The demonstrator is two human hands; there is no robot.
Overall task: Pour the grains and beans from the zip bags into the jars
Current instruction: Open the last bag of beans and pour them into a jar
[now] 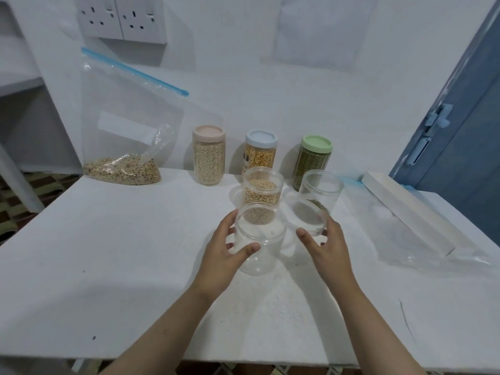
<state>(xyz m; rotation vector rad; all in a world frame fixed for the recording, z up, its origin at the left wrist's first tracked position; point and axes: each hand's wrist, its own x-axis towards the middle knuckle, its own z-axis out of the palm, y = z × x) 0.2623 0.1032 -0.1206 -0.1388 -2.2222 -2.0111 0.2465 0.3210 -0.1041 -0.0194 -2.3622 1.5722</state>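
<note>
Jar (258, 240), empty and lidless, sits nearest on the worktop (121, 266); left hand (226, 255) curls spread fingers around it, steadying; right hand (326, 243) cups another jar (316, 203) just right.

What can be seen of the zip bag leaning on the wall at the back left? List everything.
The zip bag is clear, thin, crinkled plastic with a blue zip strip along its top edge and a white label patch on its face. It stands upright at the table's back left corner, leaning against the wall below the sockets. Mixed tan and brownish grains fill only its bottom. Neither hand touches it. Whether the zip is sealed cannot be told.
</note>
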